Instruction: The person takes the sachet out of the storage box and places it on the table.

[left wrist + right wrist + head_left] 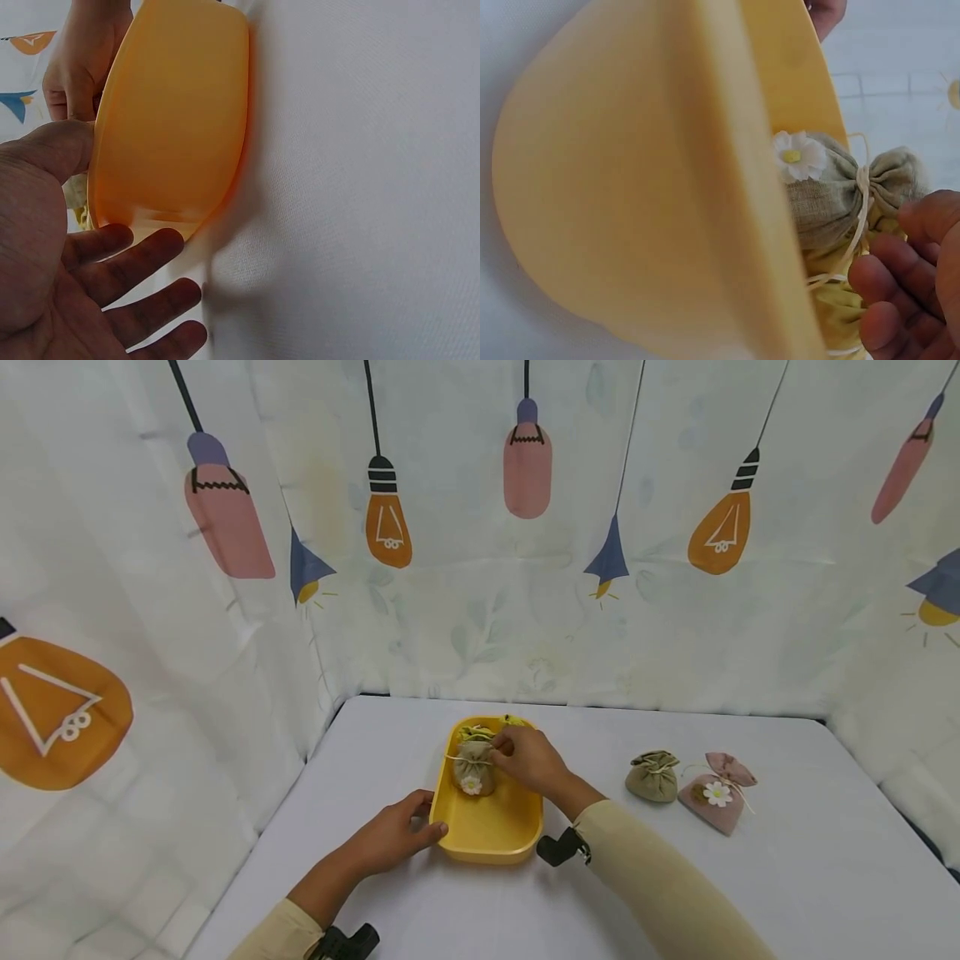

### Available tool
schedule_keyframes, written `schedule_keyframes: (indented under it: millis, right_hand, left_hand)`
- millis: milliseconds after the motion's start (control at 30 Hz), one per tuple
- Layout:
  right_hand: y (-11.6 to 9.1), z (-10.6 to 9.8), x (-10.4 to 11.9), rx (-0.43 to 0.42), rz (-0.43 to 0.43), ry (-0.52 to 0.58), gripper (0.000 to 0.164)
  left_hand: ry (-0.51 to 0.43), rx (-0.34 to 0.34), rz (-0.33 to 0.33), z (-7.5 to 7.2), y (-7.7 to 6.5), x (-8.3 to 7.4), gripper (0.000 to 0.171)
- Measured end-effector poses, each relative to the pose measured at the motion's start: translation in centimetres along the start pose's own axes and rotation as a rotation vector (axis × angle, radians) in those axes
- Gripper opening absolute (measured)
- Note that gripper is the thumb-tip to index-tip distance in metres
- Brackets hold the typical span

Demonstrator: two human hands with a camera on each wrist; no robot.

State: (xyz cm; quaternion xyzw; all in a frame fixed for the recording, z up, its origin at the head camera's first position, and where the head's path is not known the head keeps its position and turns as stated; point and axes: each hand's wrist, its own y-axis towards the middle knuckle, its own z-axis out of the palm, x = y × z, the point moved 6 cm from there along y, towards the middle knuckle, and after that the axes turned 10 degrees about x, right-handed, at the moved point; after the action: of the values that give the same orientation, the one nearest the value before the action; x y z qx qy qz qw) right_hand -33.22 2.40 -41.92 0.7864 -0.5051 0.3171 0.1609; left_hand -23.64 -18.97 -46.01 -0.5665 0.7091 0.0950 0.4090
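The left hand (396, 837) rests relaxed against the near left corner of the yellow tray (487, 839), thumb on its rim, grasping nothing. The tray lies on the desk (787, 877), its long axis running away from the person. Farther in, the beige pouch (474, 768) lies along this axis, tied neck pointing away, daisy toward the person. The right hand (528, 760) pinches its string (467, 762) at the neck.

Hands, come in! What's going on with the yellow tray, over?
Left hand steadies yellow tray. Right hand at the tan pouch inside. Two pouches wait on table, nothing blocking.
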Motion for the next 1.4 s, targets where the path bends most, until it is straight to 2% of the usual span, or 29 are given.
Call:
schedule_keyframes:
  millis: [300, 700, 1033, 1400]
  right_hand:
    - [-0.4, -0.2, 0.6, -0.036, -0.075, 0.014, 0.008]
    - [-1.2, -1.6, 0.3, -0.066, -0.074, 0.06, 0.008]
    - [-2.8, -3.8, 0.7, -0.153, -0.122, 0.111, 0.004]
    - [-3.9, -6.0, 0.4, -0.225, -0.163, 0.079, 0.004]
  left_hand:
    - [-0.003, -0.007, -0.001, 0.0, -0.1, 0.0, 0.06]
    - [0.002, -0.01, -0.01, 0.0, -0.1, 0.0, 0.06]
    - [0.006, -0.016, -0.011, -0.2, -0.1, -0.1, 0.061]
    - [0.005, -0.011, -0.001, -0.1, -0.2, -0.2, 0.058]
